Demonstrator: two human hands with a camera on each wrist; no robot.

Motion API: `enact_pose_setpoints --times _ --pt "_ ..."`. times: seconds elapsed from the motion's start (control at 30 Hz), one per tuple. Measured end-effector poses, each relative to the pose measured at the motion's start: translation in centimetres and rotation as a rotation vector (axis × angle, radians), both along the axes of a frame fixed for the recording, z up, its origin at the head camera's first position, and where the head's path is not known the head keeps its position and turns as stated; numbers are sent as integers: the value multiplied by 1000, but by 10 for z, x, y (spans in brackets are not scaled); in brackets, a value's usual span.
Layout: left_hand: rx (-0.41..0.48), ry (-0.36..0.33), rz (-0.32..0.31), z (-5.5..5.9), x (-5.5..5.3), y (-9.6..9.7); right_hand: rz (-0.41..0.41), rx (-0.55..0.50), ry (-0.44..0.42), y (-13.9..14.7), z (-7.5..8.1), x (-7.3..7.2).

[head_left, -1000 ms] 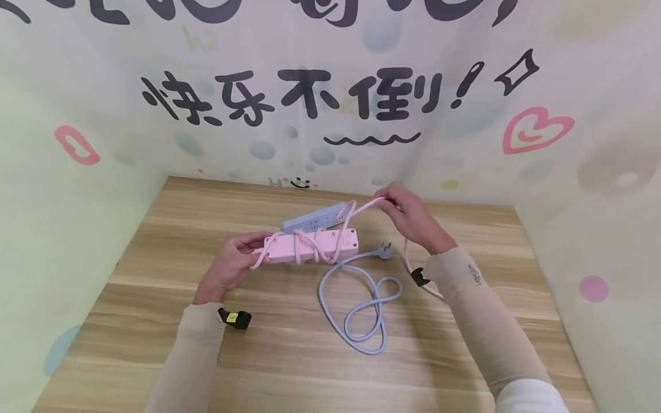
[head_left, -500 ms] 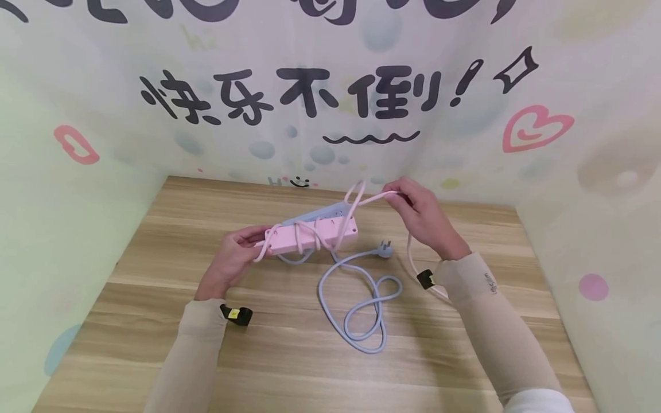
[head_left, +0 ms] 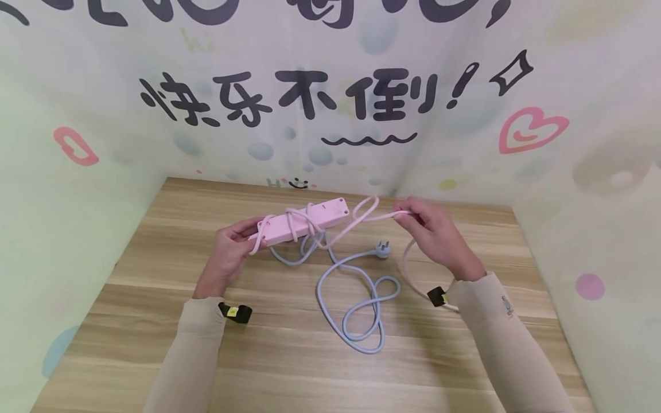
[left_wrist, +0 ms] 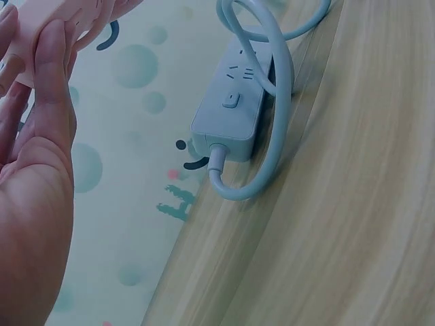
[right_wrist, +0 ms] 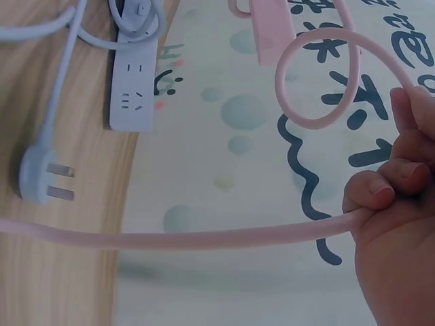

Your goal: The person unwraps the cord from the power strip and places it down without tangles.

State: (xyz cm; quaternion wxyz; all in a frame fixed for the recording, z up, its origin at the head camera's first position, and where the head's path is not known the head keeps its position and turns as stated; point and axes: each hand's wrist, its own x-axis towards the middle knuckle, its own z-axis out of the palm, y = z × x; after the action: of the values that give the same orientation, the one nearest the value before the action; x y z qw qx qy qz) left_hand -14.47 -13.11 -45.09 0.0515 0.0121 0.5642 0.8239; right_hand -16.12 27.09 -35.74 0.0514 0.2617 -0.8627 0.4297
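Note:
A pink power strip, with its cord looped round it, is raised and tilted, its right end higher in the head view. My left hand grips its left end between thumb and fingers. Off the right end hangs a loose loop of pink cord. My right hand pinches this cord farther along, and in the right wrist view the cord runs on out of the fist. Behind and below lies a blue power strip, hidden by the pink one in the head view.
The blue cord lies in loose curves on the wooden table, ending in a three-pin plug. Part of the pink cord trails past my right wrist. A printed wall sheet rises along the table's back edge.
The pink power strip has been lifted toward the back and tilted. My right hand has moved right with the cord, and one loop has come off the strip's right end.

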Motion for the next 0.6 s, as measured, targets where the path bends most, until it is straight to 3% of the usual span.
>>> enact_pose_setpoints --times 0.43,0.6 --pt "38 36 -6 1 3 1 -32 -31 -235 4 -23 24" --pt "44 55 -19 0 3 1 -29 -25 -252 5 -28 24"
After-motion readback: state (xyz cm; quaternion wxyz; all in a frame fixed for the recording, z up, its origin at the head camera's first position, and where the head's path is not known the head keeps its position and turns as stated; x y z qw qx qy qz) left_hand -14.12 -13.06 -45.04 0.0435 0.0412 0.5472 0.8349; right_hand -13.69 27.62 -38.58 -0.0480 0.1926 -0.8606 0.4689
